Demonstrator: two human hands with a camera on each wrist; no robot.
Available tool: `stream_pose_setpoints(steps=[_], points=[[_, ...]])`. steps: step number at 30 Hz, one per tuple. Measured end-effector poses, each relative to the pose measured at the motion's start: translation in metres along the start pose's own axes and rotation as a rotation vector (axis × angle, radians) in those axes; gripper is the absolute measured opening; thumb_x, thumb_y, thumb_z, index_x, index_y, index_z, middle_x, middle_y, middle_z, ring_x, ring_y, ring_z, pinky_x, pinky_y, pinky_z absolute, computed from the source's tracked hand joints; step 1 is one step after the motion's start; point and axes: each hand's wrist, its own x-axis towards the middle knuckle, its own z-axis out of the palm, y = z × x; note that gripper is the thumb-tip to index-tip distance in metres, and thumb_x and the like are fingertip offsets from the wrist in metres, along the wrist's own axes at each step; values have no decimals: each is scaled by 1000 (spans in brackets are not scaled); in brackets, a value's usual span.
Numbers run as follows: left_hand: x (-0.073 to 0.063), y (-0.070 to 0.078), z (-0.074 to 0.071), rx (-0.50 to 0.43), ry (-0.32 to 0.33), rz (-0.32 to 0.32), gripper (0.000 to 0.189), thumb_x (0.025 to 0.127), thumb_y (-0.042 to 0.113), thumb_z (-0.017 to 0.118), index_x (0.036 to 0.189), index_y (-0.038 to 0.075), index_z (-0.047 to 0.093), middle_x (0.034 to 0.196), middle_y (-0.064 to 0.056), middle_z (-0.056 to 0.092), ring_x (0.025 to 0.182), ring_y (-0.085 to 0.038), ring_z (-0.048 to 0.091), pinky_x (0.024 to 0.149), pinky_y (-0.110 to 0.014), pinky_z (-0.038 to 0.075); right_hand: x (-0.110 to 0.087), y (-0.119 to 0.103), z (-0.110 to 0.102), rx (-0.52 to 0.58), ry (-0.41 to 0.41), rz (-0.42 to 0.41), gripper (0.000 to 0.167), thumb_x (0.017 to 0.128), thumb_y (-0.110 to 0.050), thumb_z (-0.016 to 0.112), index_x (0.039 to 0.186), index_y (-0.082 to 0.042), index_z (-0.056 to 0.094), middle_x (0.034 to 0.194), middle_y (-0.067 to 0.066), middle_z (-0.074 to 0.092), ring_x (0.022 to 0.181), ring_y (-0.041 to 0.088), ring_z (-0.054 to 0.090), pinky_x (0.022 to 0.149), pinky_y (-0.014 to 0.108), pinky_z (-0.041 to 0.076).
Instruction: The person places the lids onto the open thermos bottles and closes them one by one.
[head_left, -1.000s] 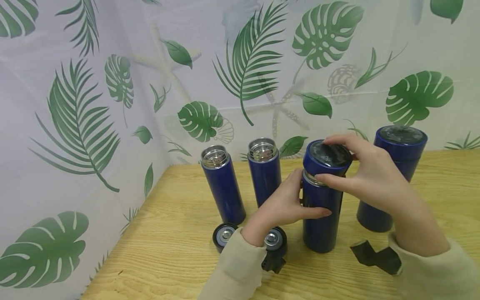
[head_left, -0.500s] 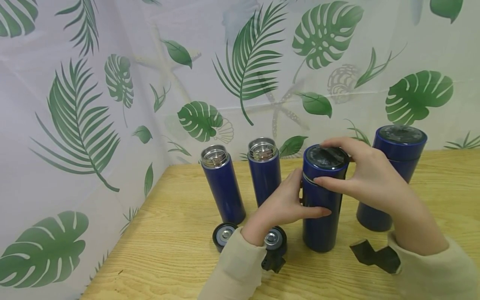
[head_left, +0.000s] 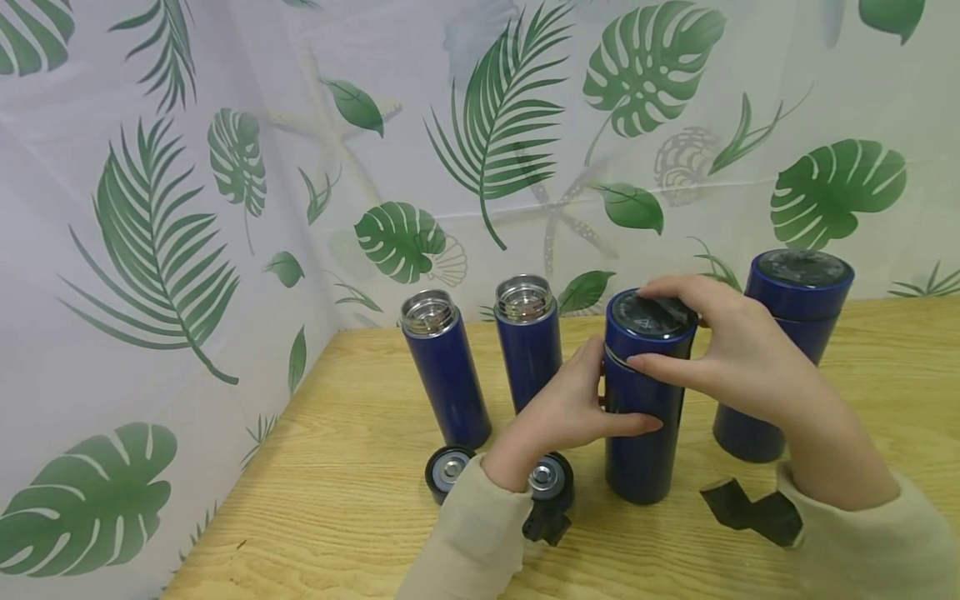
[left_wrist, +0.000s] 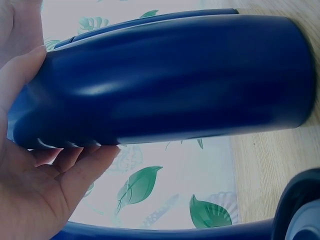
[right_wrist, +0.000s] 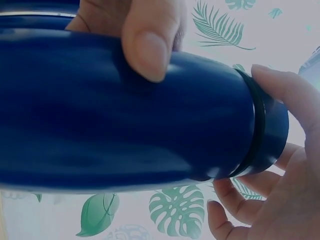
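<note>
In the head view a dark blue thermos bottle [head_left: 640, 467] stands upright on the table. My left hand [head_left: 566, 404] grips its body, with the thumb across the front; in the left wrist view its other fingers [left_wrist: 97, 162] lie along the side. My right hand [head_left: 738, 354] holds the thermos lid [head_left: 649, 325] by its rim. The lid sits on the bottle's mouth, with a narrow gap showing at the seam. In the right wrist view, thumb and fingers curl round the lid [right_wrist: 274, 132]. The fingers behind it are partly hidden in the head view.
Two lidless blue bottles, one at the left [head_left: 450, 387] and one nearer the middle [head_left: 531, 354], stand behind my left arm. Two lids [head_left: 450, 472] lie underside up before them, one partly behind the sleeve. A capped blue bottle [head_left: 798, 304] stands at the right, beyond my right hand.
The lid was tilted and raised, baring the steel neck; my right hand has lowered it level onto the bottle. Over the last half second little has moved. The left hand keeps its hold.
</note>
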Motion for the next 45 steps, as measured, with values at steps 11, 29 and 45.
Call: stream_pose_setpoints(steps=[11, 29, 45], points=[[0, 0, 0, 15, 4, 4, 73, 75, 5, 70, 133, 8, 27, 123, -7, 42, 102, -5, 47, 84, -18, 39, 0, 0, -1, -4, -36, 1, 60, 70, -28, 75, 119, -5, 49, 117, 14, 49, 106, 33, 45, 80, 51, 37], [6, -26, 7, -123, 196, -101, 58, 79, 28, 67, 128, 19, 37, 117, 10, 46, 107, -5, 44, 85, -29, 41, -1, 6, -10, 53, -70, 82, 55, 79, -18, 68, 126, -2, 44, 123, 17, 48, 109, 41, 44, 88, 53, 33], [7, -24, 9, -285, 252, 7, 49, 81, 12, 64, 125, 12, 43, 117, 5, 49, 105, -5, 48, 83, -24, 43, -1, 5, -9, 74, -40, 25, 53, 78, -17, 69, 123, 0, 48, 119, 14, 51, 110, 30, 45, 88, 49, 36]])
